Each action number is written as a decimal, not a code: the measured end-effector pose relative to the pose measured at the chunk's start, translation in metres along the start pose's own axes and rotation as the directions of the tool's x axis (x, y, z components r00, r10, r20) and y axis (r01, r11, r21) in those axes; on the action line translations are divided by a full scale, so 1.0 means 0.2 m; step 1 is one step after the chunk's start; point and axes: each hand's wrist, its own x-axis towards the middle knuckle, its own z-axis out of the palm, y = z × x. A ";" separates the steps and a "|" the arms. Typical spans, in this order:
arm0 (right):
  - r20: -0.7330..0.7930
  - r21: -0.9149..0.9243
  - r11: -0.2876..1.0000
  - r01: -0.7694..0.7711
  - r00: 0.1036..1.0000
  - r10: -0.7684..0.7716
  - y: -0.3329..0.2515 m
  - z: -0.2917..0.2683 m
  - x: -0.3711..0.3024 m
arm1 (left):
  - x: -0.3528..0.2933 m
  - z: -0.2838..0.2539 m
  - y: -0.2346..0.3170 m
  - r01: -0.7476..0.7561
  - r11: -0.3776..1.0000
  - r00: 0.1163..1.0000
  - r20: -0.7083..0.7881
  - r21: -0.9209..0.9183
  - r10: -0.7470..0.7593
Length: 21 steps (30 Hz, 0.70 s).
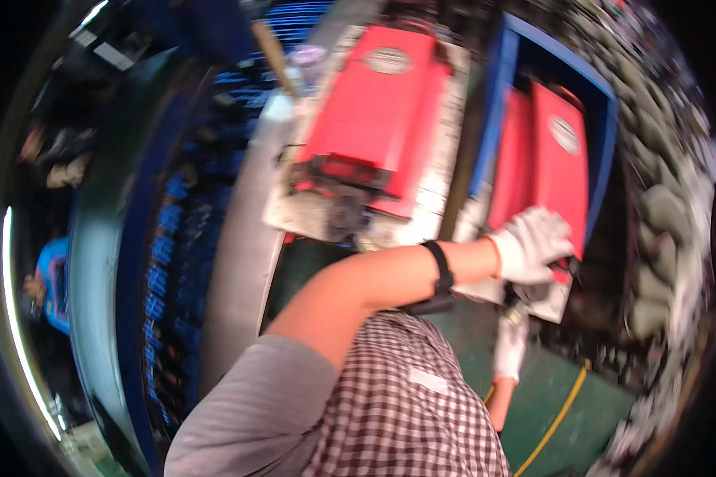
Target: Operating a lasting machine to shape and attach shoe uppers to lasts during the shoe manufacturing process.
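Observation:
My left hand (533, 242), in a white glove, lies across the near end of a long red metal body (561, 151) with a round pale label. Its fingers look spread over the red surface. Just below, my right hand (510, 346), also gloved, reaches up to a small dark-and-metal fitting (515, 302) at that same end. The right fingers seem closed there, but blur hides what they hold. A second red part (515, 159) lies alongside on the left. Blue walls of a tray or frame (561, 49) surround the far end of both.
Another long red unit (374, 103) with a dark mechanical near end rests on a pale board (445, 143) to the left. A grey metal ledge (239, 262) runs beside it. Rows of grey rounded parts (660, 222) line the right. A yellow line (561, 417) crosses the green floor.

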 end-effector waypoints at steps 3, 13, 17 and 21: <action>0.130 0.049 0.992 -0.116 0.986 0.109 -0.46 -0.10 -0.10 | 0.02 0.10 -0.04 -0.051 0.995 0.977 0.210 0.080 0.033; 0.003 -0.228 0.909 0.349 0.934 -0.358 -0.66 -0.18 0.70 | 0.64 -0.19 0.09 -0.075 0.997 0.996 0.059 0.032 0.073; -0.159 -0.551 0.814 0.185 0.934 -0.319 -0.59 -0.04 1.18 | 0.94 -0.35 0.14 -0.025 0.999 0.999 0.019 -0.032 0.026; -0.007 -0.442 0.894 0.081 0.996 -0.094 -0.76 0.00 1.31 | 1.04 -0.55 0.03 -0.155 0.983 0.983 -0.118 -0.102 0.142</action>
